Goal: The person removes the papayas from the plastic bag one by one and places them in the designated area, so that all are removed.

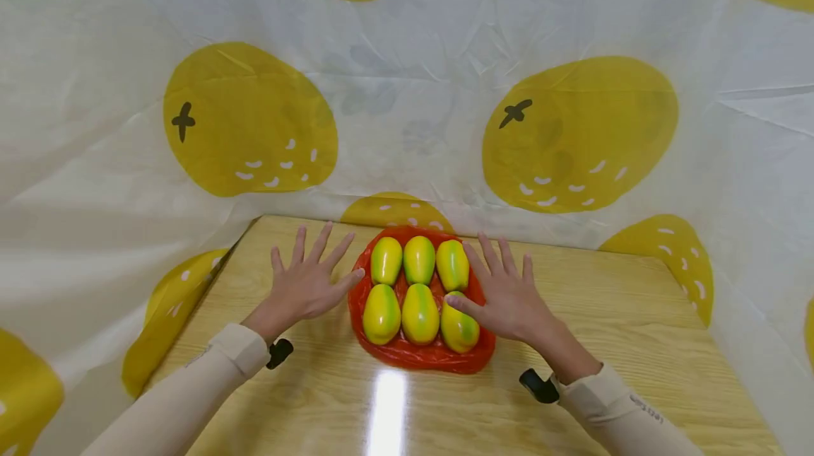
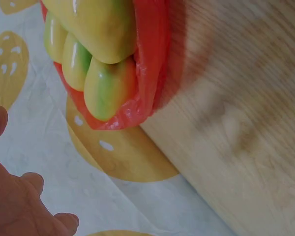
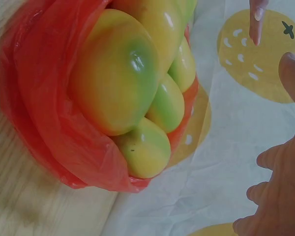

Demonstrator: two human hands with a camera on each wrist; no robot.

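Several glossy yellow-green fruits [image 1: 420, 314], oval like mangoes, lie in two rows on a red plastic bag [image 1: 439, 363] at the middle of the table. To the left of the bag is my left hand [image 1: 302, 288], palm down with fingers spread and holding nothing. My right hand [image 1: 511, 300] is spread in the same way on the right side, its thumb overlapping the near right fruit in the head view. The right wrist view shows a gap between that hand and the fruits [image 3: 118, 73]. In the left wrist view, the bag [image 2: 155, 54] has a raised, crumpled edge.
The wooden table [image 1: 591, 300] has light grain and a bright reflection near its front. A white cloth [image 1: 407, 109] printed with large yellow fruits hangs behind the table and along both sides. Each wrist carries a small black device [image 1: 539, 385].
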